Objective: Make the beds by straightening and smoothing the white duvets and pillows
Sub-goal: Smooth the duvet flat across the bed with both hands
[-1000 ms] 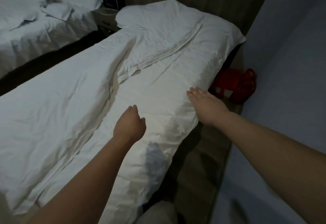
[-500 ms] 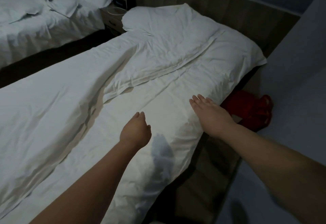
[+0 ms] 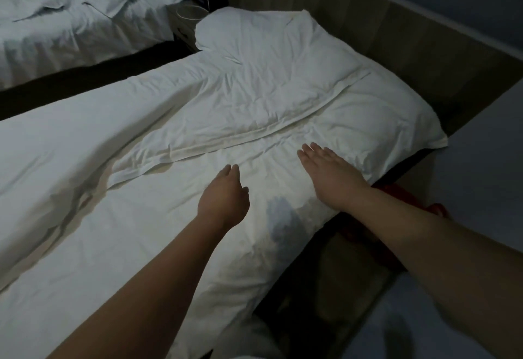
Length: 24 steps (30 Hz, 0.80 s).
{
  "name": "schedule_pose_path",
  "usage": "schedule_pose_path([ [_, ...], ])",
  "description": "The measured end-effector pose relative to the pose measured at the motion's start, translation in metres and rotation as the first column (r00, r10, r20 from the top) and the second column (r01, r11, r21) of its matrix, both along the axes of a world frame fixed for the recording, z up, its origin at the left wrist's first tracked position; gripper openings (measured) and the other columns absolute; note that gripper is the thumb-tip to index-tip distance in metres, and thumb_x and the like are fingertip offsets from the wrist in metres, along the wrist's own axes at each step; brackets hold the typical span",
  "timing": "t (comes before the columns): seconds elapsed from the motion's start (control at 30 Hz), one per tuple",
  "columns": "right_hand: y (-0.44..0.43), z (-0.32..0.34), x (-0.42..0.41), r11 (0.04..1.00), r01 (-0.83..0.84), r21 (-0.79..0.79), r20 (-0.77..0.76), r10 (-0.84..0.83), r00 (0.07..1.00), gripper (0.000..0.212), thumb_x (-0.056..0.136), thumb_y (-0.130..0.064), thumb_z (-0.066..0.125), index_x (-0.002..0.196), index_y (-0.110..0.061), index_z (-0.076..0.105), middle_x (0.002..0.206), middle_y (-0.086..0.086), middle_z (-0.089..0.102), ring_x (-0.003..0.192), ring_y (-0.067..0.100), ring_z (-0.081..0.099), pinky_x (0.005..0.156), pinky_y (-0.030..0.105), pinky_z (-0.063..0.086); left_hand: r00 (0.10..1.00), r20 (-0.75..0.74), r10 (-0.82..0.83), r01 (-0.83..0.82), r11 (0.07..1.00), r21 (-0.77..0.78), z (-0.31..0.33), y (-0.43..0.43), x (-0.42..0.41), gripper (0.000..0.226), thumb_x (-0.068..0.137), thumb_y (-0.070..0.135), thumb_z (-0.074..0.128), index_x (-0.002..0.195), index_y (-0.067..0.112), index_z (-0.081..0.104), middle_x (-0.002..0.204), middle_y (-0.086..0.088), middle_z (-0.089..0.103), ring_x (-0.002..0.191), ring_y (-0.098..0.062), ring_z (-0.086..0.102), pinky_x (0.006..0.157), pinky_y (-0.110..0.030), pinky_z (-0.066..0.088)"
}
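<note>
White duvet (image 3: 135, 231) wrinkled beneath both hands, folded-back flap just beyond the fingertips, pillow (image 3: 226, 30) farther ahead. Right hand (image 3: 331, 177) flat on it, fingers straight; left hand (image 3: 223, 203) loosely curled, grasping nothing. Red object (image 3: 437, 208) under the right forearm; second bed (image 3: 56, 36) far to the left.

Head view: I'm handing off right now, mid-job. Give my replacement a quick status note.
Left hand: loosely curled, holding nothing, over the near bed's duvet.
Right hand: flat, fingers straight, resting on the duvet near the bed's right edge.
Done: the duvet lies along the bed's length.
Left: flatten the wrinkled folded-over flap toward the head; the far bed looks rumpled.
</note>
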State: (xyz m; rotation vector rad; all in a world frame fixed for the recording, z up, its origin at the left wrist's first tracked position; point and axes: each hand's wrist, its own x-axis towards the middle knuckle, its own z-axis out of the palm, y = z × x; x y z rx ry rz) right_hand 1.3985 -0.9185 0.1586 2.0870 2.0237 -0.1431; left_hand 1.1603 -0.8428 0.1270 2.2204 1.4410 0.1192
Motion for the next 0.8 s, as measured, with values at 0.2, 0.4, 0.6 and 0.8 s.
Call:
schedule_pose_path([
  [0.2,0.069,-0.009,0.085,0.994,-0.107,-0.020,0.010,0.107,0.994,0.075,0.096,0.004,0.029,0.162,-0.010,-0.005,0.170,0.008,-0.009,0.157,0.021,-0.008,0.127,0.034,-0.003,0.994,-0.016,0.110,-0.111,0.994,-0.024,-0.028,0.053,0.076,0.065,0.105,0.028,0.049,0.160,0.010,0.021,0.167,-0.007,0.020,0.154,-0.021,0.021,0.120,-0.037,0.028],
  [0.4,0.126,-0.027,0.178,0.991,-0.119,-0.062,0.060,0.122,0.991,0.072,0.098,-0.001,0.031,0.162,-0.010,-0.001,0.170,0.009,-0.003,0.157,0.022,-0.005,0.127,0.034,-0.001,0.990,-0.018,0.137,-0.139,0.983,-0.124,-0.062,0.113,0.169,0.063,0.105,0.026,0.047,0.159,0.009,0.022,0.167,-0.009,0.020,0.153,-0.024,0.022,0.119,-0.038,0.028],
  [0.6,0.182,-0.039,0.270,0.983,-0.111,-0.146,0.121,0.129,0.984,0.072,0.100,-0.007,0.032,0.162,-0.010,-0.003,0.170,0.009,-0.006,0.157,0.023,-0.007,0.127,0.035,-0.002,0.994,-0.024,0.109,-0.111,0.985,-0.130,-0.070,0.163,0.254,0.060,0.104,0.024,0.048,0.157,0.008,0.026,0.165,-0.008,0.026,0.151,-0.024,0.027,0.116,-0.039,0.033],
  [0.8,0.263,-0.078,0.384,0.976,-0.116,-0.187,0.179,0.150,0.972,0.070,0.100,-0.012,0.034,0.162,-0.008,0.001,0.170,0.011,-0.001,0.157,0.025,-0.002,0.127,0.036,0.001,0.989,-0.036,0.141,-0.144,0.981,-0.131,-0.097,0.216,0.353,0.060,0.103,0.025,0.048,0.158,0.011,0.026,0.164,-0.006,0.028,0.149,-0.025,0.031,0.114,-0.042,0.036],
])
